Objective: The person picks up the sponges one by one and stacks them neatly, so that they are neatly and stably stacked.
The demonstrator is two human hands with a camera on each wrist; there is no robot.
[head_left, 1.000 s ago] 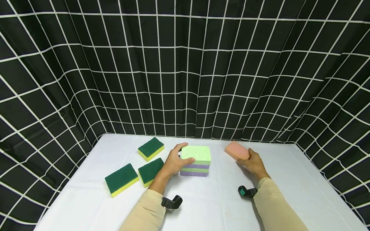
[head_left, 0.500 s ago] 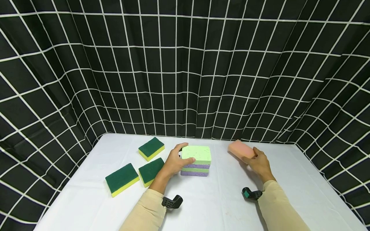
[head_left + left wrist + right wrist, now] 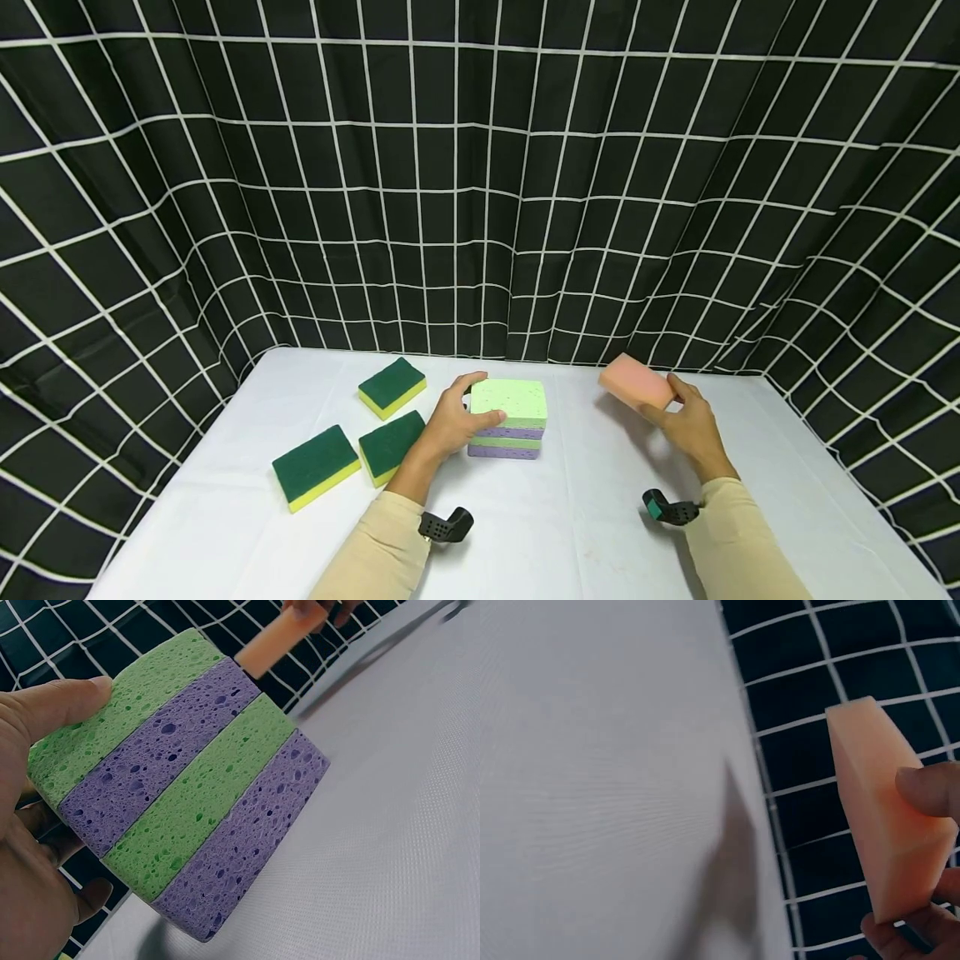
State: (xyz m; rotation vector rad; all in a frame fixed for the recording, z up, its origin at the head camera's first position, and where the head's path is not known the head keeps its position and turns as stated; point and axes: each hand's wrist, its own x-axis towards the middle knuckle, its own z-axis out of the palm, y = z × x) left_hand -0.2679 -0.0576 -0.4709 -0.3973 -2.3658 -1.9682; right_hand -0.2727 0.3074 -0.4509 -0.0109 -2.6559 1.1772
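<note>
Green and purple sponges, alternating, form a neat stack [image 3: 507, 444] in the middle of the table. My left hand [image 3: 450, 421] grips the green sponge [image 3: 510, 398] on top of it, thumb on the near side and fingers at the far side. In the left wrist view the purple sponge [image 3: 161, 746] below shows flush against it. My right hand [image 3: 692, 425] pinches one end of a peach-orange sponge [image 3: 633, 381] and holds it tilted above the table. Its thumb [image 3: 930, 789] presses a broad face in the right wrist view, with fingertips beneath.
Three yellow sponges with dark green scouring sides lie left of the stack: one at the back [image 3: 392, 383], one near the left forearm [image 3: 388, 446] and one farther left [image 3: 315, 465]. A black curtain with a white grid [image 3: 480, 208] hangs behind the white table [image 3: 540, 533].
My right hand has moved to the right with the peach-orange sponge, and the sponge has risen a little. My left hand and the stack stay where they were.
</note>
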